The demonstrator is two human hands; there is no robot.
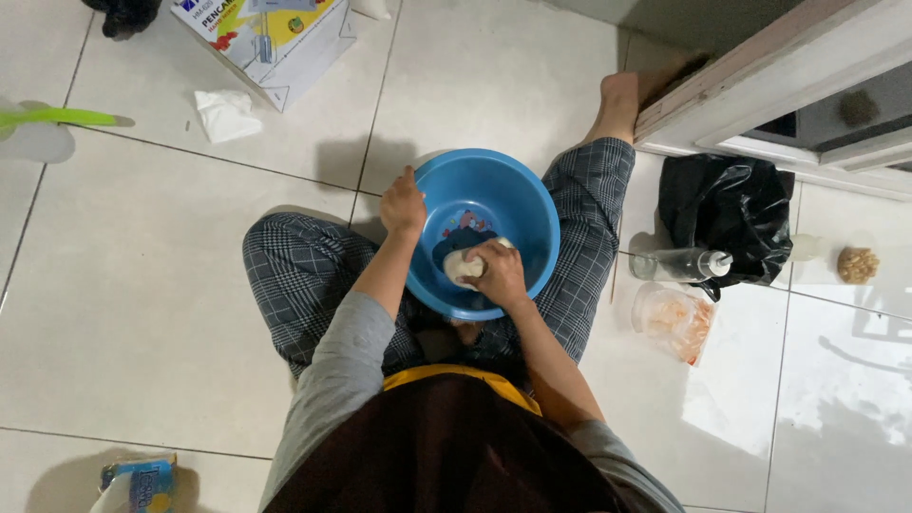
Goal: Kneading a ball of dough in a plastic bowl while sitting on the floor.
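**Dough in the blue basin, seen from above**

Nearest us lies our dark apron [446,446], then our checked trousers [304,275], legs folded around the blue basin [513,190] on the white tiled floor [142,313]. Our right hand [499,274] curls closed over a pale dough lump [460,267] at the basin's near wall; its long axis we cannot tell. Our left hand [403,204] pinches the left rim. Right: plastic bag [676,323], clear bottle [679,264], black bag [727,214]. Farther: crumpled tissue [226,114], cardboard box [271,38].
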